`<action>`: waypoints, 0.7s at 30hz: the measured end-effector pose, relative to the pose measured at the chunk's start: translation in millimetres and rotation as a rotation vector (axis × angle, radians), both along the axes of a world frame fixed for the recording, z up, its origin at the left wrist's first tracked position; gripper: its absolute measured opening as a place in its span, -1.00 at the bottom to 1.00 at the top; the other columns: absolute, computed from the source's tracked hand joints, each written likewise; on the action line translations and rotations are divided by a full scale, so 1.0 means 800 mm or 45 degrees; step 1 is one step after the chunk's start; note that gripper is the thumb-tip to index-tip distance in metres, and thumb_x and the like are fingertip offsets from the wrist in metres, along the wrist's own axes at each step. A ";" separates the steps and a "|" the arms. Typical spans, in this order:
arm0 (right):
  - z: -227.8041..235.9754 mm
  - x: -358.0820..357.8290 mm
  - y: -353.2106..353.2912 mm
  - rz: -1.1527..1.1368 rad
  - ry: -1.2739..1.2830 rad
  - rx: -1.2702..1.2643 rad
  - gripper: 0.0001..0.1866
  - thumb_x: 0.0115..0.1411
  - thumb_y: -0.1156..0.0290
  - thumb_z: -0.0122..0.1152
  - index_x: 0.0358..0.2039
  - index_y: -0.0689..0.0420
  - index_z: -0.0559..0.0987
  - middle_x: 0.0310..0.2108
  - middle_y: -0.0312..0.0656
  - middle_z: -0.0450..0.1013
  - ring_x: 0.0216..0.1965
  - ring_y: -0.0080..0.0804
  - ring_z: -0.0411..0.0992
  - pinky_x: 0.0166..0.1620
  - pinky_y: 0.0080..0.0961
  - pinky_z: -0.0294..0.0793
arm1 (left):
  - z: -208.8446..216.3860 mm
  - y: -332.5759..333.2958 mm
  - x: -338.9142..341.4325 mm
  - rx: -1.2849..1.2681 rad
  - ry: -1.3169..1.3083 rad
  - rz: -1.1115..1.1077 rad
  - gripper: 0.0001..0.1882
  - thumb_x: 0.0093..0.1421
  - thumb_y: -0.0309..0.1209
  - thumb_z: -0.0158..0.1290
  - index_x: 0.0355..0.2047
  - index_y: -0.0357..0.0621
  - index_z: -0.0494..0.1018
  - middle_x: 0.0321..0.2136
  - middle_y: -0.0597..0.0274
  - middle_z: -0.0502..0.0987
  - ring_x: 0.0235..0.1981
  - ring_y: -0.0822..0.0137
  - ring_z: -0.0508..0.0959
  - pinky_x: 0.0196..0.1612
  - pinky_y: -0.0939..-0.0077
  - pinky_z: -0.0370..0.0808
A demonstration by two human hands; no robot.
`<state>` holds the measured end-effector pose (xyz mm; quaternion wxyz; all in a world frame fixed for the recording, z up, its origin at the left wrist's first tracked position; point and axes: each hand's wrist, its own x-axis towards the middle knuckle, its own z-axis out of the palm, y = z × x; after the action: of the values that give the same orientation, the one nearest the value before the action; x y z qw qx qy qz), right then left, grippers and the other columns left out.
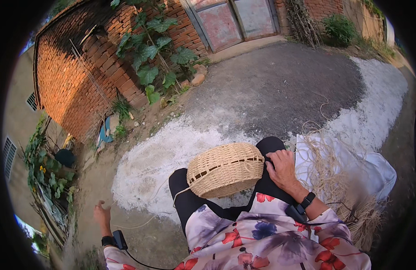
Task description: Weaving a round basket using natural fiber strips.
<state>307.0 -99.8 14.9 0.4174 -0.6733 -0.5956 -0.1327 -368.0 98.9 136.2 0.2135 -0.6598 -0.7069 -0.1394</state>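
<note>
A woven basket (226,173) of pale straw-coloured cord lies tilted across my lap between my knees. A row of dark gaps runs around its side. My left hand (102,213) is stretched out to the far left, its fingers closed on a thin cord (153,198) that runs back toward the basket. The cord is faint near the fingers. Another bit of cord (178,193) loops over my left thigh at the basket's edge. My right hand (283,168) rests on my right knee beside the basket's right end, thumb apart from the fingers, with nothing visible in it.
A tangled heap of loose cord (322,166) lies on a white sack (379,173) to my right. Ahead are pale and dark patches of ground (280,85). A brick wall (63,85), a leafy plant (149,54) and a metal gate (217,24) stand farther off.
</note>
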 end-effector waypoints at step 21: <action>0.023 -0.004 0.029 0.850 1.481 -0.177 -0.88 0.15 0.53 0.00 -0.27 0.17 0.41 -0.38 -0.27 0.41 -0.26 -0.51 0.41 -0.12 -0.54 0.38 | -0.014 -0.113 0.510 -0.495 -0.575 -1.209 -0.87 0.10 -0.44 0.16 -0.36 -0.23 0.52 -0.55 0.07 0.55 -0.52 0.14 0.57 -0.40 0.35 0.49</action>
<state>303.6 -76.7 33.1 0.6446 -0.4401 -0.4572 0.4263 40.3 8.1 124.7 -0.1548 -0.8867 -0.3730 -0.2253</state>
